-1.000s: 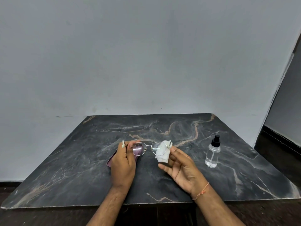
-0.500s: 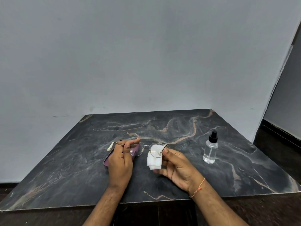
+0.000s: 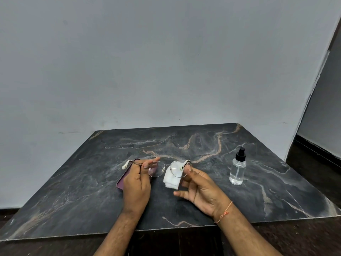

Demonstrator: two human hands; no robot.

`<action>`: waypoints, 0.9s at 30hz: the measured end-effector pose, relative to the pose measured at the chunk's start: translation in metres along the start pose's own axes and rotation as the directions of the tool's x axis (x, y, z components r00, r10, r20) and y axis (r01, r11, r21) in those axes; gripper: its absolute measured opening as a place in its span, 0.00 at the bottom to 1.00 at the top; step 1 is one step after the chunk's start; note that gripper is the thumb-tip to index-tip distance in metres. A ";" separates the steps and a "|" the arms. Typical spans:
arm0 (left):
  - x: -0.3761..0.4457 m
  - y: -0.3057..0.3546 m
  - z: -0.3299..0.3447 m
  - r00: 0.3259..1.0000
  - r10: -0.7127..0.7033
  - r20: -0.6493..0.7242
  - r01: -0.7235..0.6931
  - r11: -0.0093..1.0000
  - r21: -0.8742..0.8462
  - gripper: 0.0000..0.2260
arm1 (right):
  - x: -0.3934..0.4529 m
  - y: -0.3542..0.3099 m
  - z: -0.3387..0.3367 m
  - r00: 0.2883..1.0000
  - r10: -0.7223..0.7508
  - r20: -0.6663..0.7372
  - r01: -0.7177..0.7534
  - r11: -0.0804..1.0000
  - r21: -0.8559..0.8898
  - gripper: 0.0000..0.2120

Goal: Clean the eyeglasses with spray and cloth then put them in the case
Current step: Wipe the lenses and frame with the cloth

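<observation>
- The left hand (image 3: 137, 179) pinches the eyeglasses (image 3: 167, 169) at the hinge of one lens, thumb and forefinger closed on the thin metal frame, the other fingers curled beneath.
- The right hand (image 3: 200, 187) presses a folded white cloth (image 3: 171, 179) against the other lens, thumb on the near side; its lower fingers are spread loosely and hold nothing else.
- The glasses are held just above the middle of the table (image 3: 184, 145), temples unfolded, one white tip sticking out past the left hand.
- Under the left hand, towards the table's left edge, lies the maroon case (image 3: 122, 180); I cannot tell whether it is open.
- The spray bottle (image 3: 238, 168) stands upright, well apart, near the right edge.
- My guess: spraying is over and wiping is under way. One lens is being rubbed; folding the temples and casing the glasses remain.
</observation>
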State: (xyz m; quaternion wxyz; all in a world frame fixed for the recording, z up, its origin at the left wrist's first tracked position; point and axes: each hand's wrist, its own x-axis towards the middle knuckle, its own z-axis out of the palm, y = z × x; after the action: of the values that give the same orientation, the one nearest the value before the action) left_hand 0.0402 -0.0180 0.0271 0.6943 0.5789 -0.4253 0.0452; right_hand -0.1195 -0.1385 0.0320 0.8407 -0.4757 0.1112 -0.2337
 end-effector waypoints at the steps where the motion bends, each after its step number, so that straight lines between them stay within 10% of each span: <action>1: 0.000 -0.001 0.000 1.000 -0.002 -0.007 0.002 1.000 0.002 0.13 | 0.000 0.000 0.000 1.000 -0.009 -0.004 0.009 1.000 0.010 0.33; 27: 0.001 -0.004 -0.002 1.000 0.011 -0.001 -0.010 0.996 0.091 0.13 | -0.001 -0.005 0.005 0.969 -0.065 -0.239 0.093 0.990 0.109 0.08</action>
State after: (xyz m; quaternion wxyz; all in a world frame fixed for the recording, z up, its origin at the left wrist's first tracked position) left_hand 0.0436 -0.0181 0.0249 0.6672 0.6075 -0.4254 0.0685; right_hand -0.1198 -0.1359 0.0390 0.8386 -0.3977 0.1765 -0.3277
